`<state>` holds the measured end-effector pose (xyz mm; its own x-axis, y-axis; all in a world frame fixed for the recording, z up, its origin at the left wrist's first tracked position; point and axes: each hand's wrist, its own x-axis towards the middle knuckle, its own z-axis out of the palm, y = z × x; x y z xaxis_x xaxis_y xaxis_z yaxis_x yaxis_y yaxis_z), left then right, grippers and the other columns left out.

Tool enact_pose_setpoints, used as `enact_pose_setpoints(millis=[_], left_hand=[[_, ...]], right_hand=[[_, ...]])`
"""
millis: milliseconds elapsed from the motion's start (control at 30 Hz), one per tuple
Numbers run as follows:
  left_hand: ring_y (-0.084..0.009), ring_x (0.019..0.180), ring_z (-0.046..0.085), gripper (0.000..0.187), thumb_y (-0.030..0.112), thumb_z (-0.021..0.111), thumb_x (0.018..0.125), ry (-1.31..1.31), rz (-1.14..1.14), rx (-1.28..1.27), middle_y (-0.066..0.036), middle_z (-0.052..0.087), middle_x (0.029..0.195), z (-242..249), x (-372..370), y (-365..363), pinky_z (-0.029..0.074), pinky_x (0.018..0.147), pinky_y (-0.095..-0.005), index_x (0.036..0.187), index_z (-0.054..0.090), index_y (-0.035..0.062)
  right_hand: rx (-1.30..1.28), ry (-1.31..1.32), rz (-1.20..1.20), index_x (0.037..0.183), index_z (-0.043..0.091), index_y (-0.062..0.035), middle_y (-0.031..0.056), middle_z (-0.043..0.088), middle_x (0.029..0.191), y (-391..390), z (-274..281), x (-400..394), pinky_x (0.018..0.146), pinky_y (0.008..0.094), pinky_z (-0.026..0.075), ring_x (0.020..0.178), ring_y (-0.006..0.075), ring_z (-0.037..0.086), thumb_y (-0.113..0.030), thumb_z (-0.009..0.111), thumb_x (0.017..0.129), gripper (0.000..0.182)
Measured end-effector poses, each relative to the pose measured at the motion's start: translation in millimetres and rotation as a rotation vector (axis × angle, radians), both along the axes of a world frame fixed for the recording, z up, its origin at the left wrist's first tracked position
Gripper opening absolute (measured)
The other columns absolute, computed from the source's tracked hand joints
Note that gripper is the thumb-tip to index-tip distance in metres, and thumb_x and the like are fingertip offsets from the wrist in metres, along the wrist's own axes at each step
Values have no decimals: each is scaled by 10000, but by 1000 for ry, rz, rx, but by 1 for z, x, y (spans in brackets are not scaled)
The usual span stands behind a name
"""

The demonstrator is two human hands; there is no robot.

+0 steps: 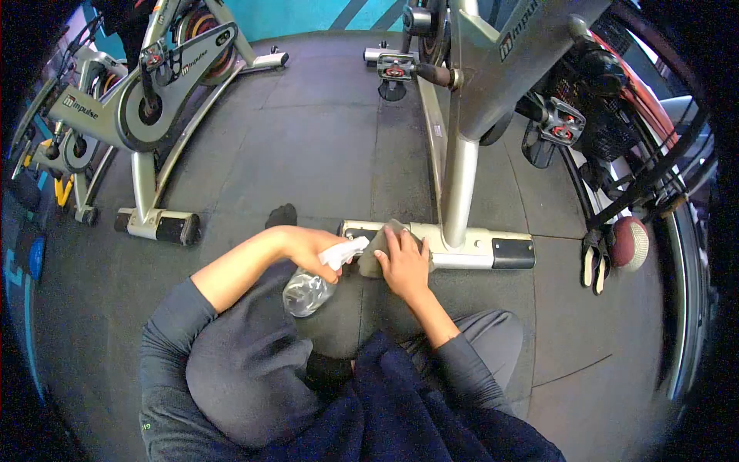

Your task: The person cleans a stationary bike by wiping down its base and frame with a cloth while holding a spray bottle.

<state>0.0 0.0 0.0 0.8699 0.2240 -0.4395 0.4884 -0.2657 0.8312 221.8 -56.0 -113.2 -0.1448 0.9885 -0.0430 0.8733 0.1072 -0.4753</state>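
My left hand (312, 252) is closed around the neck of a clear spray bottle (309, 292) with a white trigger head (345, 251), tilted so its nozzle points at the bike's base. My right hand (404, 266) presses a grey-brown cloth (373, 262) onto the silver base bar (473, 252) of an exercise bike. Its fingers lie spread over the cloth, which bunches up beside them. From the bar's middle rises the bike's silver post (459, 189). A black cap (512, 252) covers the bar's right end.
A second exercise bike (138, 115) stands at the left, its foot (158, 225) on the dark tiled floor (308, 131). Two pedals hang from the near bike, one of them on the right (564, 122). A maroon ball (630, 242) and a pair of shoes (594, 266) lie at the right.
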Motion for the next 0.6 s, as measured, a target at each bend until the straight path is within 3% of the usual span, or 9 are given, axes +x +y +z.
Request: enact_pose_setpoints(millis=[67, 167, 200, 300, 333, 400, 500, 567, 600], left_hand=[[-193, 932, 612, 556, 207, 709, 754, 6, 3, 90, -91, 631, 1004, 4, 12, -5, 492, 816, -341, 1213, 436, 50], [-204, 919, 613, 542, 199, 710, 747, -17, -80, 204, -94, 627, 979, 3, 12, -4, 493, 799, -346, 1188, 440, 36], [-216, 912, 611, 526, 197, 705, 751, -30, -104, 215, -99, 621, 968, -2, 13, -4, 490, 795, -351, 1176, 442, 31], [-215, 923, 606, 534, 200, 702, 758, -57, -169, 139, -100, 616, 989, -20, 10, -5, 487, 802, -351, 1190, 437, 31], [-208, 949, 600, 558, 209, 705, 760, -56, -165, 56, -102, 613, 1011, -23, 9, -6, 483, 810, -351, 1211, 430, 28], [-204, 962, 595, 547, 184, 696, 766, -76, -143, 3, -104, 610, 1026, -34, 0, -9, 479, 830, -352, 1221, 435, 26], [-204, 964, 595, 531, 170, 688, 769, -30, -145, -3, -107, 609, 1032, -38, -9, -9, 478, 843, -353, 1218, 445, 26], [-205, 968, 596, 526, 168, 685, 769, 12, -154, 10, -108, 609, 1036, -40, -13, -9, 477, 850, -354, 1217, 450, 26], [-209, 974, 596, 529, 174, 685, 765, -20, -137, -20, -112, 609, 1039, -43, -15, -9, 477, 852, -358, 1216, 452, 25]], right_hand=[[412, -273, 27, 1387, 366, -122, 196, 388, 1383, -2, -17, 3, 1085, 534, 165, 1316, 361, 318, -490, 467, 880, 635], [455, -275, 14, 1367, 407, -110, 203, 417, 1360, 26, -29, -16, 1100, 516, 132, 1350, 326, 272, -539, 391, 898, 636], [373, -229, 10, 1335, 444, -103, 201, 434, 1348, 39, -23, -17, 1103, 497, 136, 1339, 323, 287, -546, 378, 899, 625], [17, -228, 93, 1063, 644, -91, 176, 628, 1088, 75, 10, -14, 975, 467, 336, 1069, 332, 568, -528, 348, 900, 552], [23, -222, 90, 1063, 644, -91, 176, 628, 1088, 82, 10, -13, 975, 467, 336, 1069, 332, 568, -528, 348, 900, 552], [-85, -244, 88, 970, 665, -106, 127, 661, 921, 93, 6, -15, 862, 450, 403, 904, 325, 620, -520, 337, 903, 533], [147, -292, 78, 972, 664, -109, 124, 662, 907, 84, -11, -17, 850, 439, 412, 893, 322, 616, -496, 340, 909, 508], [165, -299, 71, 1062, 635, -95, 123, 645, 991, 62, -8, -18, 907, 435, 386, 986, 306, 587, -440, 382, 910, 453], [400, -247, 56, 1118, 601, -84, 121, 618, 1055, 52, -17, -18, 934, 436, 365, 1043, 296, 553, -413, 410, 903, 437]])
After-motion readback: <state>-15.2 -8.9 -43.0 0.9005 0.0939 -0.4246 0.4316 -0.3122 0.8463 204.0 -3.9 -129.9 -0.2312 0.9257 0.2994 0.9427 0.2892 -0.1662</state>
